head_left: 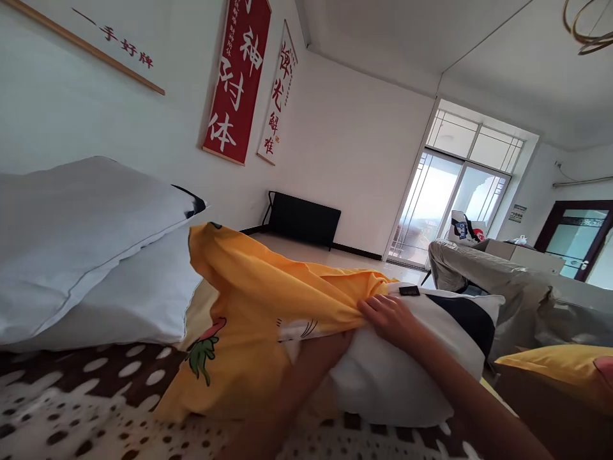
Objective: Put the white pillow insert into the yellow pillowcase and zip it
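Observation:
A yellow pillowcase (pixel 249 281) with a printed green-leaved motif is drawn partway over a white pillow (pixel 383 377) in front of me. The pillow's right end, with a dark corner patch and a small black label (pixel 408 291), sticks out of the fabric. My right hand (pixel 385 317) is closed on the bunched edge of the pillowcase, on top of the pillow. Just below it, my left hand (pixel 342 345) reaches up against the pillow under the yellow fold, its fingers hidden by the cloth. The pillowcase's left part hangs loose and creased, without the pillow filling it.
White pillows (pixel 96 255) are stacked at the left. Underneath lies a brown-and-white patterned blanket (pixel 119 396). Another yellow pillow (pixel 565 370) is at the right edge. Beyond stand plastic-covered furniture (pixel 479 268), a black folded panel (pixel 304 219) by the wall and glass doors (pixel 445 198).

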Demonstrator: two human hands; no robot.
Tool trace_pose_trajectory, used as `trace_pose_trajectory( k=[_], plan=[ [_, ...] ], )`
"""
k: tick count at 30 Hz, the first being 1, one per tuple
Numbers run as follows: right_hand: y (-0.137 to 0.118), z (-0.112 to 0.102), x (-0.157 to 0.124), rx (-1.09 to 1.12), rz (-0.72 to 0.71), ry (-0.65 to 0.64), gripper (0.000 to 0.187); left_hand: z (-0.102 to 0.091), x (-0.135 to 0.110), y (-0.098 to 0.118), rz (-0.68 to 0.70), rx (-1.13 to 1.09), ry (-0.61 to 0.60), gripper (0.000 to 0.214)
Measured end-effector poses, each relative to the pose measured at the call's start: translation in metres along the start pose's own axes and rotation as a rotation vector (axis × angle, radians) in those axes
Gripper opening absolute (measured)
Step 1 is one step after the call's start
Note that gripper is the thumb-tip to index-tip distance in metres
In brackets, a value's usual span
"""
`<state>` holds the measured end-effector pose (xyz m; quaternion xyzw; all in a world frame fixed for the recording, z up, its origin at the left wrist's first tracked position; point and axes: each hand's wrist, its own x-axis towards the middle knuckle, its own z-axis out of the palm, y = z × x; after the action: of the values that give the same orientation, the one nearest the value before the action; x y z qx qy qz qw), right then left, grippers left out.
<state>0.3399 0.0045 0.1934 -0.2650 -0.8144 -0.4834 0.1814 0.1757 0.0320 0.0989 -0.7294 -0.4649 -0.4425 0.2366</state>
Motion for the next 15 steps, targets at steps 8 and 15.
trace_pose_trajectory(
  k=[8,15],
  plan=[
    [-0.011,0.014,-0.01,0.092,0.097,-0.254,0.016,-0.072,-0.045,0.011,0.35,-0.244,-0.205,0.026],
    [-0.016,-0.042,0.008,0.256,0.022,-0.505,0.014,-0.154,0.08,-0.098,0.2,0.139,-0.259,0.042]
  ],
)
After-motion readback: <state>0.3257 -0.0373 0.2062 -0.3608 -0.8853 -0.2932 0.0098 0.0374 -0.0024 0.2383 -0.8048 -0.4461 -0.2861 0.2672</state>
